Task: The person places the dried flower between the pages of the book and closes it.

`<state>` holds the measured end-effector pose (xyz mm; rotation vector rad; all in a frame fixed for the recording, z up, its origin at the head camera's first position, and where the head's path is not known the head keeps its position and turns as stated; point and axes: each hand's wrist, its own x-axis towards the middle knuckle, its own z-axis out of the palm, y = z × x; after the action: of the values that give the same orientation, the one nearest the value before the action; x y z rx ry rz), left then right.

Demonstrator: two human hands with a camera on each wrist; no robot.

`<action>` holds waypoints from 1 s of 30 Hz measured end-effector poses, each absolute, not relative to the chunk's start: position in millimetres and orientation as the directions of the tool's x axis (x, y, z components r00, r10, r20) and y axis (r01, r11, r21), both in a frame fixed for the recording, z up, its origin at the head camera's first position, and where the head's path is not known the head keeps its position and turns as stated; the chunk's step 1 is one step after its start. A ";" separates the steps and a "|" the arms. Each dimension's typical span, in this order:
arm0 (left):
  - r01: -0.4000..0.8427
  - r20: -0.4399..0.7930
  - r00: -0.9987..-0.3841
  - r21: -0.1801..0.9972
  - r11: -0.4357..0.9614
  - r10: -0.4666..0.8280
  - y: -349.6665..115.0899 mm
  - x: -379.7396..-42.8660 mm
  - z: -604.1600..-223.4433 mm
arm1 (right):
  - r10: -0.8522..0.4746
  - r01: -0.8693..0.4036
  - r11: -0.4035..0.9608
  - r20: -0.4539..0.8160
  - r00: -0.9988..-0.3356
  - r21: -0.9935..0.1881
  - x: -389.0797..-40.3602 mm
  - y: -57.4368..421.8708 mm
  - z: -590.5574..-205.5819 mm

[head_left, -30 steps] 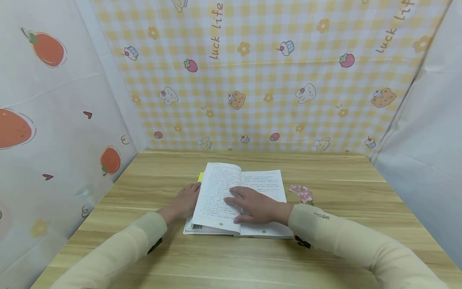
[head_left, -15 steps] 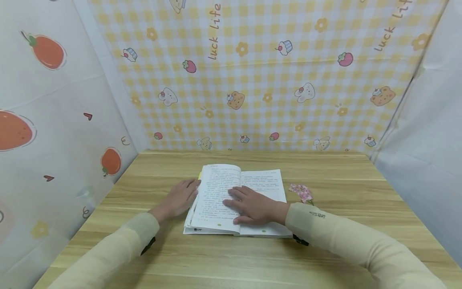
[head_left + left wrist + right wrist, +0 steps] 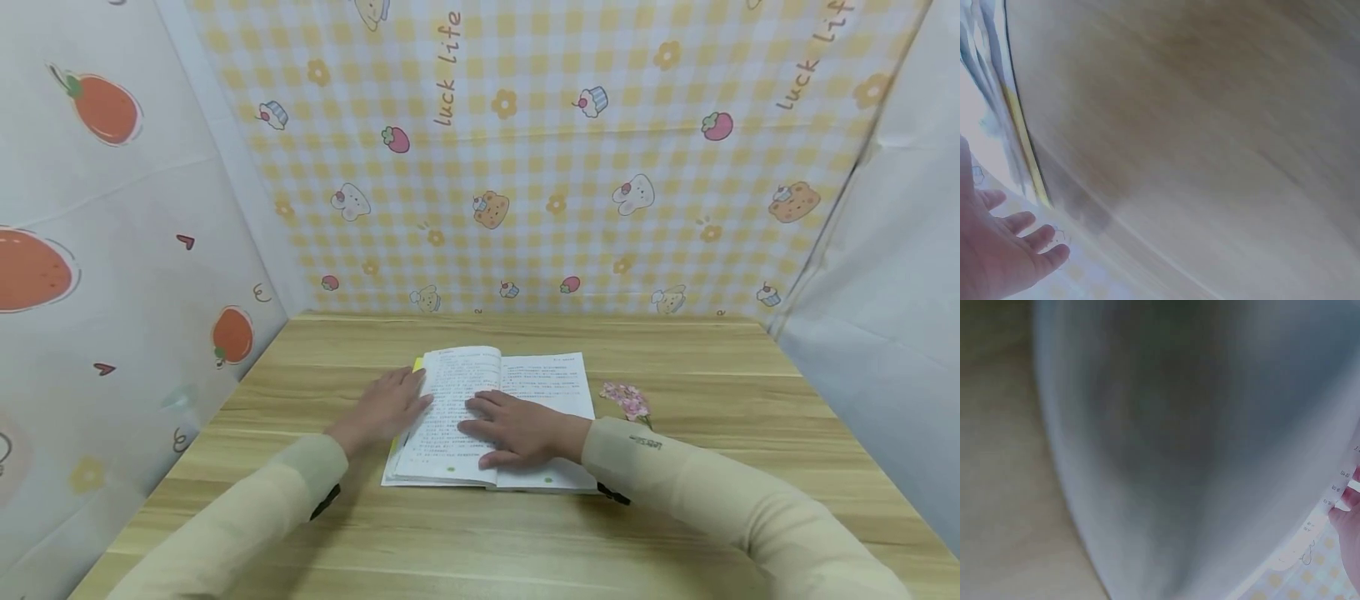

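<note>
An open book (image 3: 457,375) with printed pages lies on the wooden table, its yellow cover edge showing at the left. My left hand (image 3: 384,407) is at the book's left edge, fingertips overlapping the left page in the head view. In the left wrist view that hand (image 3: 1007,250) has its fingers spread, beside the book's page edges (image 3: 1019,137). Across the middle of the book my right hand (image 3: 517,427) rests with extended, spread fingers over the left page near the spine. The right wrist view shows a blurred page (image 3: 1166,456) close up, with part of the right hand (image 3: 1346,519) at its edge.
A small bunch of pink flowers (image 3: 628,402) lies just right of the book, near the right sleeve. The wooden table (image 3: 480,542) ends at a yellow checked backdrop (image 3: 525,167), with white cloth at both sides.
The left page, raised at first, has come down flatter to the left. My left hand drew back from the page edge, then moved in over it. The right hand has slid slightly left.
</note>
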<state>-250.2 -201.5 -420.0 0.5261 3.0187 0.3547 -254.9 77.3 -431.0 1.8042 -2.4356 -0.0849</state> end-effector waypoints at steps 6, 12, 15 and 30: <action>0.337 -0.035 -0.936 0.202 0.920 0.350 -195.3 -252.9 -424.8 | -0.959 -0.954 0.285 0.030 -0.283 0.098 -255.5 75.8 -428.8; 0.339 -0.051 -0.935 0.175 0.924 0.352 -193.7 -254.4 -432.0 | -0.959 -0.956 0.281 0.002 -0.282 0.082 -255.3 73.2 -426.6; 0.325 -0.066 -0.938 0.179 0.929 0.341 -191.7 -253.4 -432.2 | -0.956 -0.954 0.290 -0.016 -0.292 0.078 -254.9 72.4 -426.2; 0.312 -0.090 -0.940 0.170 0.935 0.330 -186.7 -253.8 -431.6 | -0.941 -0.939 0.329 -0.051 -0.335 0.100 -253.3 75.8 -413.0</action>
<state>-253.8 -186.7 -431.6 0.4961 2.9745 0.2333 -253.3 75.8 -413.0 1.8023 -2.5477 -0.1744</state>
